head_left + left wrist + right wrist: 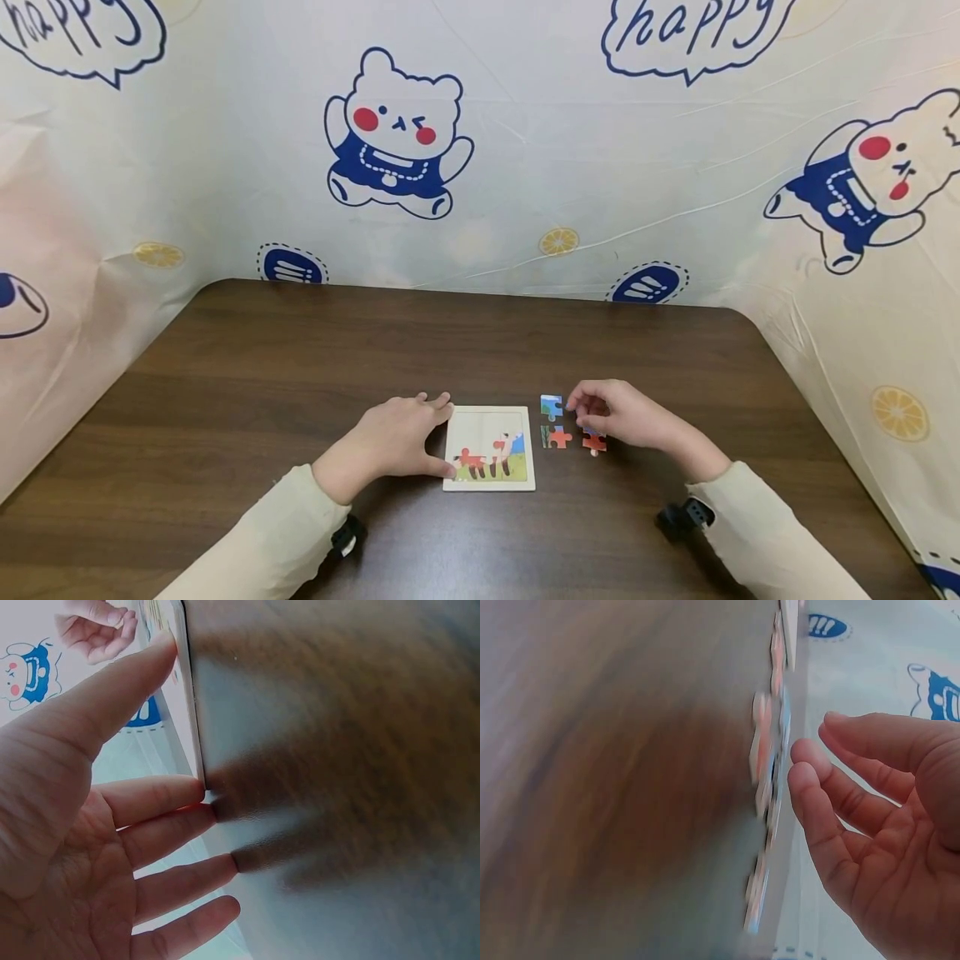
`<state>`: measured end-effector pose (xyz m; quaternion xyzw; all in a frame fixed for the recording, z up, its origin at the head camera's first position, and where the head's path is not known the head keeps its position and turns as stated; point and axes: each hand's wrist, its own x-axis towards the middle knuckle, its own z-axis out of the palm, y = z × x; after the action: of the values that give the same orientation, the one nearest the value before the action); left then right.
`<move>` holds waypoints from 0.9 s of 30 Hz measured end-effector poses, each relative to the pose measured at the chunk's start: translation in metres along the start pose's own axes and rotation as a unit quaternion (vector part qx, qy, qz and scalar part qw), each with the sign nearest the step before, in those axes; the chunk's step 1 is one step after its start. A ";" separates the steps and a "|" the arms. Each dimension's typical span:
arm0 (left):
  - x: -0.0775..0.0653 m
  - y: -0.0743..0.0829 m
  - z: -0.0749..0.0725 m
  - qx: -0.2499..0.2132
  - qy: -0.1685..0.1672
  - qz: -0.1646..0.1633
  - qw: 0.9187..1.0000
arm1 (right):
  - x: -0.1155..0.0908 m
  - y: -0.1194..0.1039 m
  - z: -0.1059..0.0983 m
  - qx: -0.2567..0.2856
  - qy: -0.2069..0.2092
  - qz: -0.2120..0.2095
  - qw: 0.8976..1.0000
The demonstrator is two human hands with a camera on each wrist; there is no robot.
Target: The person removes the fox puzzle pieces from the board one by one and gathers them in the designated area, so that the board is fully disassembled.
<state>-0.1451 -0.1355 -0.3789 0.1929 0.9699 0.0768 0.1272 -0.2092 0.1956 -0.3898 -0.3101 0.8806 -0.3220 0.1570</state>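
A square jigsaw tray [491, 487] with a pale rim lies on the table, its lower part filled with a picture of a red animal and a figure on grass. My left hand [397, 437] rests at the tray's left side, thumb on the lower rim and the other fingers [169, 796] fairly straight at the edge. Over the loose pieces right of the tray hovers my right hand [630, 415], fingers loosely bent and nothing between them in the right wrist view. Near it lie a blue jigsaw piece [551, 405], a red-and-green piece [558, 437] and a red piece [594, 443] partly under the hand.
Brown wooden table [300, 358] surrounds the tray and pieces. A printed curtain [510, 183] with cartoon bears hangs behind the table and along both sides. Each wrist wears a small black camera, as on the right wrist camera [684, 518].
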 end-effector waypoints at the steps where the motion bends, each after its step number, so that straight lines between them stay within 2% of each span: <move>1: 0.000 0.000 0.000 0.001 0.001 0.001 1.000 | 0.002 -0.003 0.002 0.001 -0.002 0.000 1.000; 10: 0.002 -0.002 0.001 0.008 0.000 -0.002 1.000 | 0.024 -0.024 0.019 -0.013 -0.016 -0.053 0.998; 20: 0.002 -0.001 0.001 -0.001 -0.001 -0.004 1.000 | 0.040 -0.048 0.038 -0.025 -0.054 -0.069 0.996; 27: 0.003 -0.002 0.001 -0.005 0.002 -0.003 1.000 | 0.044 -0.055 0.045 -0.059 -0.072 -0.072 0.993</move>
<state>-0.1479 -0.1358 -0.3811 0.1889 0.9704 0.0816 0.1263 -0.1968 0.1130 -0.3905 -0.4042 0.8596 -0.2569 0.1779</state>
